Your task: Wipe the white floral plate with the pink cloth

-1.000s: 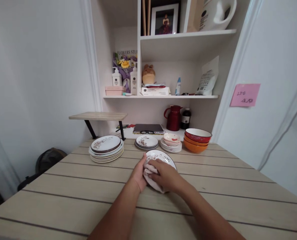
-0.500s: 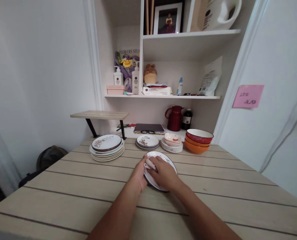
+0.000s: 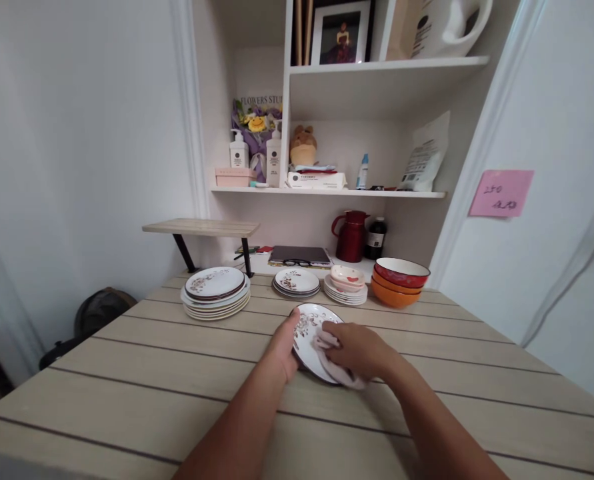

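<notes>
A small white plate (image 3: 311, 328) with a dark rim and brown flower pattern lies on the wooden table (image 3: 177, 393) in front of me. My left hand (image 3: 283, 343) grips the plate's left edge, fingers curled round the rim. My right hand (image 3: 357, 349) presses a pale pink cloth (image 3: 333, 360) onto the plate's right half, fingers closed on the cloth.
At the table's far edge stand a stack of large plates (image 3: 215, 292), a stack of small plates (image 3: 297, 283), saucers with a small dish (image 3: 345, 284) and stacked red and orange bowls (image 3: 399, 280). Behind are a red jug (image 3: 351, 236), a low wooden riser (image 3: 201, 228) and shelves.
My right hand with the cloth has slid from the plate's left side to its right side, uncovering the flower pattern. The camera view shifted slightly.
</notes>
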Demonstrator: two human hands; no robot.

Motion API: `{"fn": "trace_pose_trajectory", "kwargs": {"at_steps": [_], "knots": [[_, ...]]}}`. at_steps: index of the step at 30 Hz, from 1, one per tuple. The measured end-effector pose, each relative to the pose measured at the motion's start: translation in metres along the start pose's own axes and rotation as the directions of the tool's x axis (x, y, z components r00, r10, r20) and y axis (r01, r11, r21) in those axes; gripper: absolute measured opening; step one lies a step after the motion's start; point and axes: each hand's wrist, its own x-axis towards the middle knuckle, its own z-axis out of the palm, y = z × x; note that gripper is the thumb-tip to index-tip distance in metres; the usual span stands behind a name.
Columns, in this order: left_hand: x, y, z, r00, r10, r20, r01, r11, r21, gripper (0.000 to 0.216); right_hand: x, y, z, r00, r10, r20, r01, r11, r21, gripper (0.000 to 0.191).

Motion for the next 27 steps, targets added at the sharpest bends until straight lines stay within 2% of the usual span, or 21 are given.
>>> {"fn": "trace_pose_trajectory", "kwargs": {"at_steps": [3, 5, 7, 9, 11, 15, 18, 19, 21, 24, 27], "knots": [[0.001, 0.0, -0.001, 1.0, 0.011, -0.009, -0.011, 1.0, -0.004, 0.042, 0.005, -0.018, 0.009, 0.977, -0.174, -0.121, 0.186, 0.978, 0.095, 0.023], [0.001, 0.001, -0.001, 1.0, 0.022, -0.019, -0.022, 1.0, -0.004, 0.042, 0.015, -0.022, 0.014, 0.963, -0.151, -0.222, 0.181, 0.977, 0.117, 0.024], [0.002, 0.001, -0.001, 0.999, 0.027, -0.018, -0.027, 1.0, -0.005, 0.042, 0.025, -0.017, 0.016, 0.969, -0.049, -0.244, 0.079, 0.99, 0.113, 0.025], [0.002, 0.0, -0.001, 1.0, 0.02, -0.004, -0.02, 1.0, -0.003, 0.043, 0.031, -0.005, 0.014, 0.976, 0.051, -0.212, -0.031, 0.995, 0.098, 0.025], [0.002, -0.001, -0.001, 1.0, 0.01, 0.01, -0.01, 1.0, -0.001, 0.043, 0.028, 0.008, 0.008, 0.981, 0.099, -0.168, -0.086, 0.993, 0.08, 0.022], [0.001, -0.001, -0.001, 1.0, 0.003, 0.024, -0.003, 1.0, -0.005, 0.044, 0.006, 0.02, -0.002, 0.996, 0.07, -0.052, -0.068, 0.997, 0.048, 0.025], [-0.001, 0.0, -0.001, 1.0, -0.002, 0.024, 0.003, 1.0, -0.011, 0.046, -0.004, 0.008, -0.002, 0.999, -0.04, 0.016, 0.039, 0.998, 0.05, 0.025], [-0.001, 0.001, -0.002, 1.0, -0.003, 0.02, 0.003, 1.0, -0.011, 0.046, -0.004, 0.002, 0.0, 0.996, -0.086, 0.004, 0.086, 0.994, 0.064, 0.024], [-0.001, 0.002, -0.003, 1.0, 0.005, 0.007, -0.005, 1.0, -0.011, 0.047, 0.003, -0.012, 0.006, 0.985, -0.135, -0.11, 0.146, 0.983, 0.107, 0.025], [-0.001, 0.005, -0.003, 1.0, 0.025, -0.013, -0.024, 1.0, 0.002, 0.046, 0.02, -0.023, 0.013, 0.966, -0.064, -0.249, 0.097, 0.988, 0.12, 0.027], [-0.002, 0.007, -0.001, 1.0, 0.029, -0.007, -0.029, 0.999, 0.03, 0.042, 0.031, -0.016, 0.011, 0.956, 0.06, -0.288, -0.036, 0.995, 0.088, 0.032]]}}
